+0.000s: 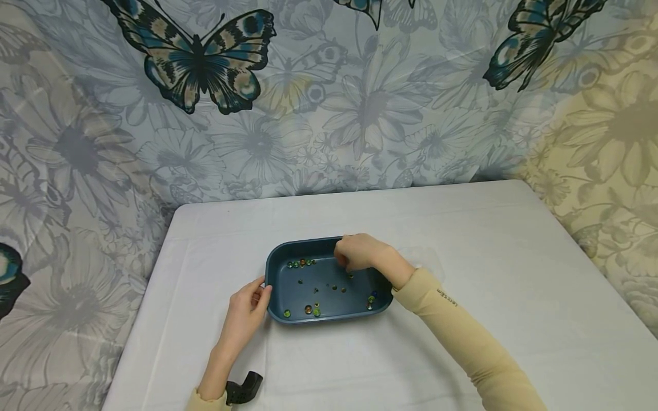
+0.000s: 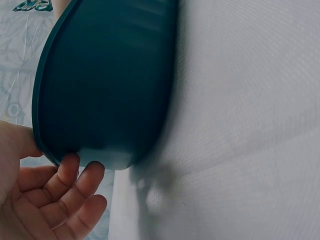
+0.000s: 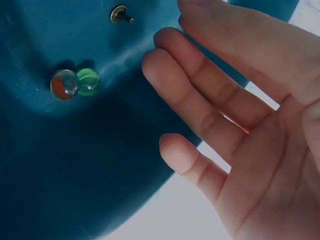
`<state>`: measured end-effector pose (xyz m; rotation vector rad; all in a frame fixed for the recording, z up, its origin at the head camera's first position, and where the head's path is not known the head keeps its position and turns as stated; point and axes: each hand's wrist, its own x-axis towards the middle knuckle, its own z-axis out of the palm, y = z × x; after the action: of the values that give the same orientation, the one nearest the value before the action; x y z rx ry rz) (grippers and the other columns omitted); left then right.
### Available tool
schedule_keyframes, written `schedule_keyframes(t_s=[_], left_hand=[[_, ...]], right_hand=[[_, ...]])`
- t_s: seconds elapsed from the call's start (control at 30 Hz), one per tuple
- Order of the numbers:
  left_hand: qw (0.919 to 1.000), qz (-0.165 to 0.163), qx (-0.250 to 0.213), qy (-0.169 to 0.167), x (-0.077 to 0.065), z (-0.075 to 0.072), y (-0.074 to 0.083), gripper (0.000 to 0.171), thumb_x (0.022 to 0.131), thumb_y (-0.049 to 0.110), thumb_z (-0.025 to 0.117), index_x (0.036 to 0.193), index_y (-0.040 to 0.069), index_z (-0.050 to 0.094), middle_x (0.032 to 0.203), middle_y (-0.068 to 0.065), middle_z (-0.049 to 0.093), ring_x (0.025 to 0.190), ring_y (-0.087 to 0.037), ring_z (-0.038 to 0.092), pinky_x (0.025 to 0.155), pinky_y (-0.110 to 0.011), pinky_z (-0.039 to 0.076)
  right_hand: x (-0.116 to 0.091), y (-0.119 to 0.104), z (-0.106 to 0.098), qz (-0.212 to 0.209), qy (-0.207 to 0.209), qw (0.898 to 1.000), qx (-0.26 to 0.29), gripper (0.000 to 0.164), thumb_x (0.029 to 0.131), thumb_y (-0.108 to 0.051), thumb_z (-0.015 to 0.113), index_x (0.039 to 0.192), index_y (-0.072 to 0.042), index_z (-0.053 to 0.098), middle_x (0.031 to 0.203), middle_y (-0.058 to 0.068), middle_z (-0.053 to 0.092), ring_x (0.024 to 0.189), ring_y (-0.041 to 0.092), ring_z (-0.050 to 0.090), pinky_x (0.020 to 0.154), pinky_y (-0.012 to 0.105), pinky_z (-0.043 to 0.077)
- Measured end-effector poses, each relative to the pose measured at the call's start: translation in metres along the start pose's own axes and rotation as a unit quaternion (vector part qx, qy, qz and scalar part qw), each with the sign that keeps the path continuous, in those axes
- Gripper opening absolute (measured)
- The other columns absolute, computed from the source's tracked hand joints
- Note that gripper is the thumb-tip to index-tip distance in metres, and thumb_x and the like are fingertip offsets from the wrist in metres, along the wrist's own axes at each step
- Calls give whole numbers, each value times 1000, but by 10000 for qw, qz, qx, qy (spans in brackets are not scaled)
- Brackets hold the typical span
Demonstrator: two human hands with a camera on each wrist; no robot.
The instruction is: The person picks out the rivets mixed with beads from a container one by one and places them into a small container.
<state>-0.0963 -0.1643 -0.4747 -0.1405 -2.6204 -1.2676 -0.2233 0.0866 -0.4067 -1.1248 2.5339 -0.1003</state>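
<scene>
A dark blue tray (image 1: 334, 317) holds glass marbles and small brass-coloured rivets. My left hand (image 1: 244, 313) grips its left end; in the left wrist view the thumb (image 2: 22, 140) lies at the rim and the other fingers curl by the outer wall. My right hand (image 1: 362, 251) reaches down into the back right part of the tray, close over a rivet (image 1: 351, 276). In the right wrist view an orange-and-clear marble (image 3: 64, 85) touches a green marble (image 3: 89, 82), with a rivet (image 3: 119, 15) farther off. The thumb and index tips are cut off there, so I cannot tell what they hold.
More marbles (image 1: 301, 263) line the tray's back left, and others (image 1: 371, 301) sit in the front right corner. A faint clear sheet or bag (image 1: 424, 260) lies right of the tray on the white-covered table (image 1: 205, 245). Butterfly-patterned cloth (image 1: 329, 142) hangs behind.
</scene>
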Motion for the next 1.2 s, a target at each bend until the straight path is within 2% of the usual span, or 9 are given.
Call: schedule_keyframes(t_s=[0.2,0.23,0.33,0.43,0.47,0.7,1.2], left_hand=[[10000,1,-3,-1,0,0,0,28,91,8,60,113,-9,60,74,-2,58,64,-9,52,60,-23,47],[10000,8,-6,0,0,0,0,28,91,8,60,113,-9,60,74,-2,58,64,-9,52,59,-23,47],[10000,37,-10,3,0,0,0,28,91,9,60,113,-9,61,74,-1,57,64,-9,52,60,-23,47],[10000,54,-27,2,0,0,0,28,91,9,60,113,-9,61,73,0,57,64,-9,52,60,-23,47],[10000,53,-28,2,0,0,0,28,91,9,60,113,-9,61,73,0,57,64,-9,52,60,-23,47],[10000,15,-36,-37,0,-1,-1,29,91,10,60,114,-8,60,73,0,57,64,-9,52,60,-23,47],[10000,61,-6,-15,0,0,-2,30,91,10,60,114,-9,60,74,-1,57,63,-8,52,59,-23,47]], right_hand=[[0,-3,-2,-3,-228,9997,76,11,74,-4,77,78,-9,68,77,0,62,71,16,58,66,31,49],[3,3,4,-142,-174,9997,84,13,73,-5,78,78,-10,68,77,-1,61,70,15,58,64,31,49],[4,2,5,-142,-238,9996,88,14,72,-3,78,76,-10,67,76,0,61,68,15,58,63,31,49],[4,1,6,-94,-259,9996,52,14,72,-2,77,75,-10,66,75,0,61,67,15,57,62,31,49],[1,-6,0,48,-350,9994,37,13,73,0,76,74,-9,66,74,0,61,67,16,57,63,31,49],[2,-10,1,219,-476,9985,-163,13,72,-5,78,77,-11,68,76,-2,60,69,14,58,62,29,49],[5,-12,6,208,-503,9981,-296,15,72,-5,79,73,-12,67,73,-3,59,68,14,59,62,28,49]])
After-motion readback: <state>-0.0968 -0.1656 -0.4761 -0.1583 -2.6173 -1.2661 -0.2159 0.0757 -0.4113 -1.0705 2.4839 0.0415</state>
